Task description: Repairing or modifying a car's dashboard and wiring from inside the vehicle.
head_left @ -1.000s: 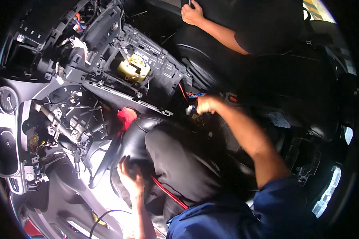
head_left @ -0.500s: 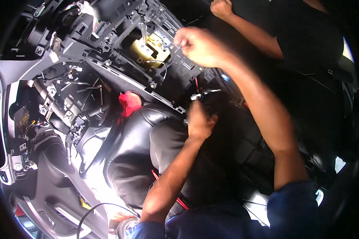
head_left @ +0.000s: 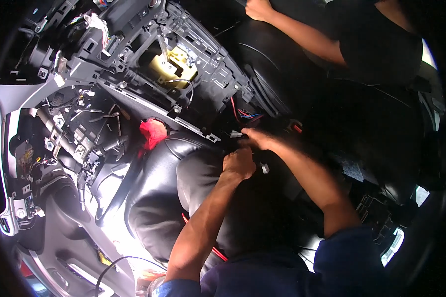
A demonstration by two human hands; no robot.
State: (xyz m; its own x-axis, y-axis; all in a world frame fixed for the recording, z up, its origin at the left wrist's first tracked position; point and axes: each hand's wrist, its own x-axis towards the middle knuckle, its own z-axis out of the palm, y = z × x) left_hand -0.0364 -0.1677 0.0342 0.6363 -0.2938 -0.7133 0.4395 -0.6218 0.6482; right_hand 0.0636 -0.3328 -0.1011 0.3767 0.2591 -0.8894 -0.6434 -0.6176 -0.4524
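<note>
We've got our 2 hands close tog. near the mid. of the frame. Our L hand (head_left: 239, 163) is curled in, knuckles up; we can't tell if smth.'s in it. Our R hand (head_left: 256, 139) is just up & to the right, w/ bent, blurry fingers, so we can't tell if they're wide, narrow or holding smth. A small white plug (head_left: 236, 134) is just left of our R fingertips, a bit above the mid. of the frame; can't tell if they touch. Red & blue wires (head_left: 248, 115) are just above it. A 2nd white plug (head_left: 264, 169) is near our L hand, on its right side.

The yellow part (head_left: 173, 67) is in the grey car frame (head_left: 213, 74), top mid. A red cloth (head_left: 153, 131) is left of mid., next to the shiny black seat (head_left: 151, 171). The car door (head_left: 59, 222) is lower left. Another person's hand (head_left: 258, 9) is at the top edge.
</note>
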